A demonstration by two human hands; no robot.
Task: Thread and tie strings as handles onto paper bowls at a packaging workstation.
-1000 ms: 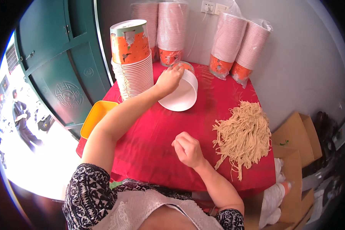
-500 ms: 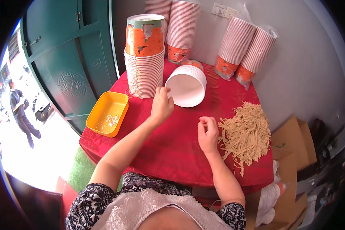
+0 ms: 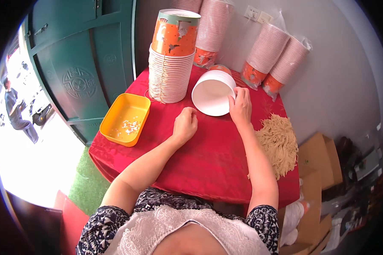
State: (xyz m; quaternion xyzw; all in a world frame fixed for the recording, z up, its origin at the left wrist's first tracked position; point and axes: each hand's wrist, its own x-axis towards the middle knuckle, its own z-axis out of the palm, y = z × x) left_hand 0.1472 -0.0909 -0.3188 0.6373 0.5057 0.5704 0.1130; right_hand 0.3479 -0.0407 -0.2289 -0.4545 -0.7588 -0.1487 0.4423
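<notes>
A stack of white-lined paper tubs (image 3: 210, 95) lies on its side on the red cloth, mouths toward me. My right hand (image 3: 241, 107) grips the right edge of the front tub's rim, thumb at the mouth and fingers around the outside. Just below and left of that mouth, my left hand (image 3: 185, 126) is curled closed above the cloth; whatever its fingers hold, if anything, is hidden. Left of the lying tubs rises a tall upright stack of tubs (image 3: 171, 78), its top one orange and green, with tan strings down its side.
A yellow tray (image 3: 110, 137) with small white bits sits at the left. Tan strings (image 3: 278, 144) lie heaped by my right forearm. Bagged tub stacks (image 3: 268, 53) lean against the wall. Cardboard boxes (image 3: 321, 159) stand right of the red-covered table (image 3: 208, 170). A person (image 3: 16, 110) is outside the doorway.
My right hand has moved up and forward from beside the strings onto the tub's rim. My left hand has drawn back from the rim toward me. The whole view has shifted slightly.
</notes>
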